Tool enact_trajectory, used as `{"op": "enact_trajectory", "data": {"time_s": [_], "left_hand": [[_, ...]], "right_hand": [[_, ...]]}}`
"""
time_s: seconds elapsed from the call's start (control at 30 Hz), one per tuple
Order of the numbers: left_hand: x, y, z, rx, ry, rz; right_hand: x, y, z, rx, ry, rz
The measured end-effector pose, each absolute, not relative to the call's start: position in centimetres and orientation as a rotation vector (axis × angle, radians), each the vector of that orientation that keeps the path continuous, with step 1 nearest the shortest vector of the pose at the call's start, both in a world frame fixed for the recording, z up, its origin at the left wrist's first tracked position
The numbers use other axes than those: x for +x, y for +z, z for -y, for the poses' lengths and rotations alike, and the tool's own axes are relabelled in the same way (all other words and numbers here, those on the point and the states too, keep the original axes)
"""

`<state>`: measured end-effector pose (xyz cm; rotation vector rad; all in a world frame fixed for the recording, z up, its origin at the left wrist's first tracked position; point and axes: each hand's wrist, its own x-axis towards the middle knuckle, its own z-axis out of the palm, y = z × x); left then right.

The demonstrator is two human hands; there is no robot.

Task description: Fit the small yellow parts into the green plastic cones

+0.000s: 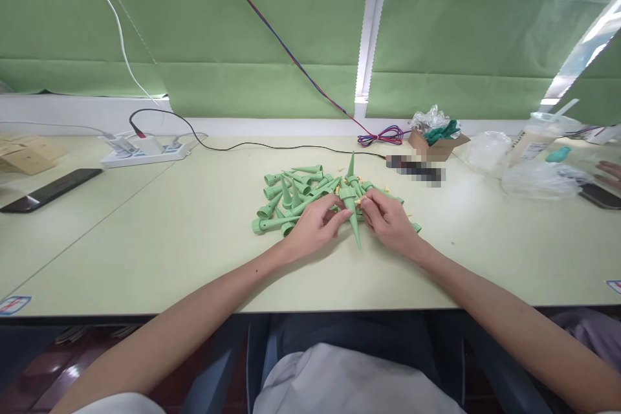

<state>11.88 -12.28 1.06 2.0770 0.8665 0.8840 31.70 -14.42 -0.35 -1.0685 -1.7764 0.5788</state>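
My left hand is closed on a green plastic plant-watering spike, whose pointed end tilts down toward me. Just right of it, my right hand is closed in a pinch on a small yellow piece, held beside the spike's collar. Behind and to the left of both hands lies a loose pile of green spikes, pointing in various directions. A few small yellow bits show among them. My fingers partly cover the pile's near right side.
A power strip and a dark phone lie at left. Further back are coiled wires and a cardboard box with plastic wrap. To the right stand a plastic cup and bags, near another person's hand.
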Motion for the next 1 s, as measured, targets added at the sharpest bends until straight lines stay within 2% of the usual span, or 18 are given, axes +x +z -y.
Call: {"op": "enact_trajectory", "data": {"time_s": [0.53,1.0], "left_hand": [[11.8,-0.2,11.6,2.385,1.100,-0.753],[12.2,1.0,12.5,1.958,1.032,-0.869]], "right_hand": [[31.5,-0.3,14.6,-1.007,0.662,1.749],[31.3,-0.3,14.7,-1.017,0.570,1.686]]}}
